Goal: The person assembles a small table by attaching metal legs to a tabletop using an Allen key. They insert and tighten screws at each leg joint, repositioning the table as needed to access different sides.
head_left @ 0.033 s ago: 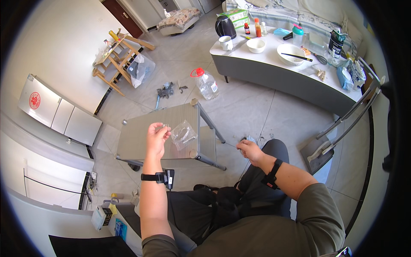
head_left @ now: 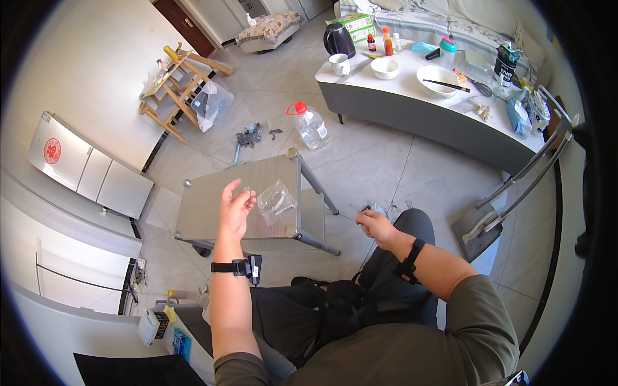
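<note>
Crinkled clear plastic bag [head_left: 276, 202] — apparently pinched — beside left hand [head_left: 233, 209] fingers.

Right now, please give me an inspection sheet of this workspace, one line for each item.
Surface: small grey table, metal legs.
Job's things: clear plastic bag lying on the table, crumpled.
Clutter: scraps and a red-capped water jug on the floor.
Grippers: left hand raised over the table beside the bag, whether it touches cannot be told; right hand loosely curled above the knee, what it holds is unclear.
Cables: nothing seen.
Surroundings: long counter with kettle, bowls, bottles; wooden easel.
</note>
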{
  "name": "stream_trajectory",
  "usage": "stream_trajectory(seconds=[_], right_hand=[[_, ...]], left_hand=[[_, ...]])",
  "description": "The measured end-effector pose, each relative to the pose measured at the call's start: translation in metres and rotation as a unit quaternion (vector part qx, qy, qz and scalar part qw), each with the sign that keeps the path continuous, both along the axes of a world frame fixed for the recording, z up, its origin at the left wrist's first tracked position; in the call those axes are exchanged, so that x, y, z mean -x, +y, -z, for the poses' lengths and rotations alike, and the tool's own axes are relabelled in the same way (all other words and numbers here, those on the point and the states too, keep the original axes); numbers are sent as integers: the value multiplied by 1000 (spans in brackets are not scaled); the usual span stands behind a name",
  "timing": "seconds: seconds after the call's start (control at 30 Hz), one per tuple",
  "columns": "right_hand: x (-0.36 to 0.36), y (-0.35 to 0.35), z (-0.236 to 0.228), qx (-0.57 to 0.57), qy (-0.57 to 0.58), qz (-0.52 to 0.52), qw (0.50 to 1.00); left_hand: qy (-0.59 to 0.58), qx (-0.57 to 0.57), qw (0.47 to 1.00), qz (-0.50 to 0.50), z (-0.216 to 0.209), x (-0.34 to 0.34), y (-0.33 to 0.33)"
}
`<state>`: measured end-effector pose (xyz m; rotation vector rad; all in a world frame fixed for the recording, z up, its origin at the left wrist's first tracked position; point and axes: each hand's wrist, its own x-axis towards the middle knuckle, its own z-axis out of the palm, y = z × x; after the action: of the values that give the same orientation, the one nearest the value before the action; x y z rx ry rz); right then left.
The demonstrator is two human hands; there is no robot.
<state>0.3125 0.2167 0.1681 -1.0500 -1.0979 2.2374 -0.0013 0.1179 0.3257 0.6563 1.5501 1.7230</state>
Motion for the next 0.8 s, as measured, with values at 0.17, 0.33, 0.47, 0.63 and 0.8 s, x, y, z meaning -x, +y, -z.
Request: stream_trajectory(seconds=[0.17,0.33,0.47,0.63,0.8], right_hand=[[3,-3,1,-8,-8,-5,1000],[6,-5,1,-6,-2,-7,1000],[8,-9,-5,-31,-26,-24,999],[22,-11,-34,-296,-136,-140,935],[59,-13,-82,-445,-105,-97,884]], left_hand=[[-235,-44,970,39,10,24,-11],[203,91,965,139,21,15,1],[551,222,797,113,14,-8,10],[505,220,818,166,3,-16,12],[462,285,815,203,-12,-25,11]])
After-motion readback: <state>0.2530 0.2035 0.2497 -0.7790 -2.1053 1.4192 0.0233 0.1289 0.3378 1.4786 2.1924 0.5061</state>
